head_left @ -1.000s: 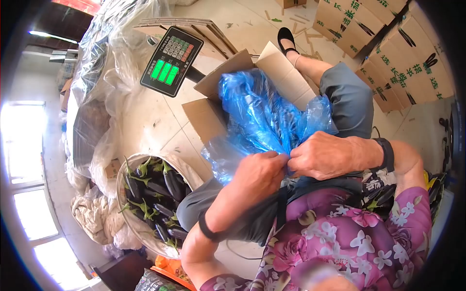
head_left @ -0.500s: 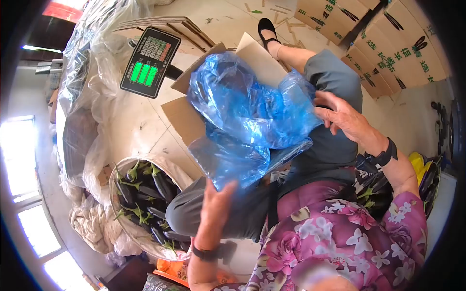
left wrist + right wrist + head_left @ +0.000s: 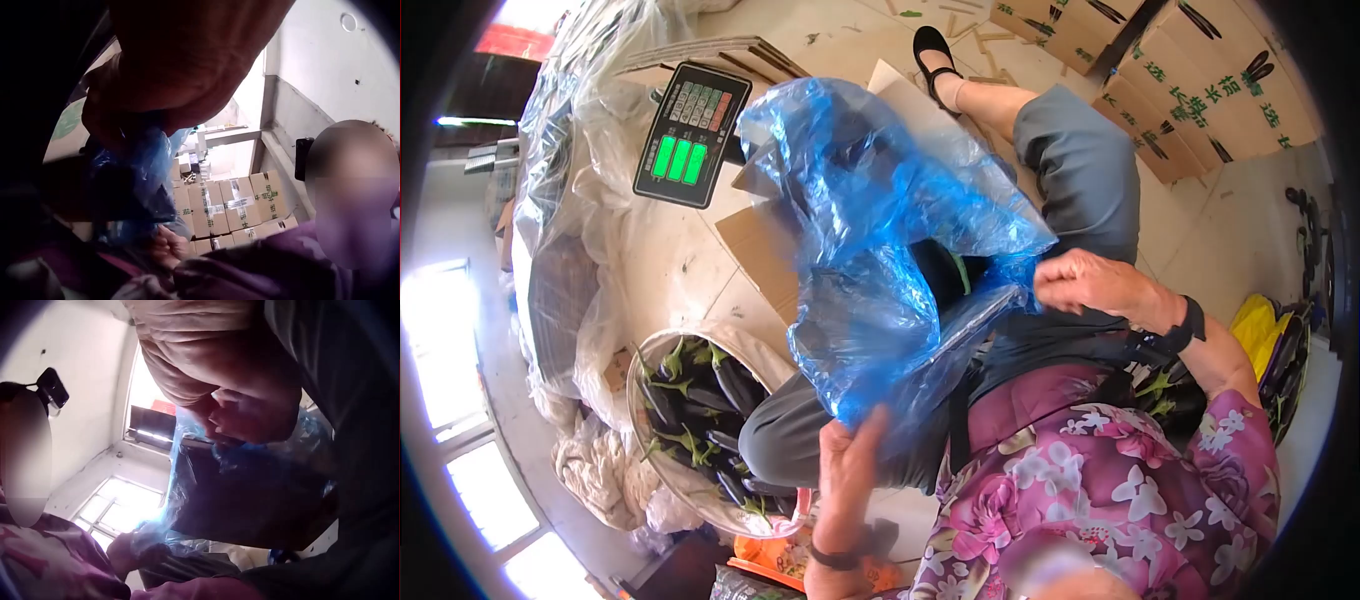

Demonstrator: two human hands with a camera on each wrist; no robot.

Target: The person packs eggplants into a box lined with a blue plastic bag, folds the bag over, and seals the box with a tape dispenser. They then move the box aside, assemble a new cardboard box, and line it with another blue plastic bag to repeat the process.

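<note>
A translucent blue plastic bag lines a cardboard box between the person's knees. Its mouth is spread, and a dark eggplant with a green stem shows inside. My left hand grips the bag's near left edge, thumb along the film. On the opposite side my right hand holds the gathered right edge with curled fingers. The right wrist view has the right hand over the box rim, bunched film at its fingertips. Seen dark from the left wrist, the left hand has blue film below it.
A lined basket of eggplants stands by the left knee. Beyond the box are a scale display with green digits and flattened cardboard. Printed cartons are stacked at the far right. More eggplants lie beside the right hip.
The hands have parted from the bag's twisted top and moved to opposite edges. The bunched film has opened out, uncovering an eggplant inside. The view has shifted a little.
</note>
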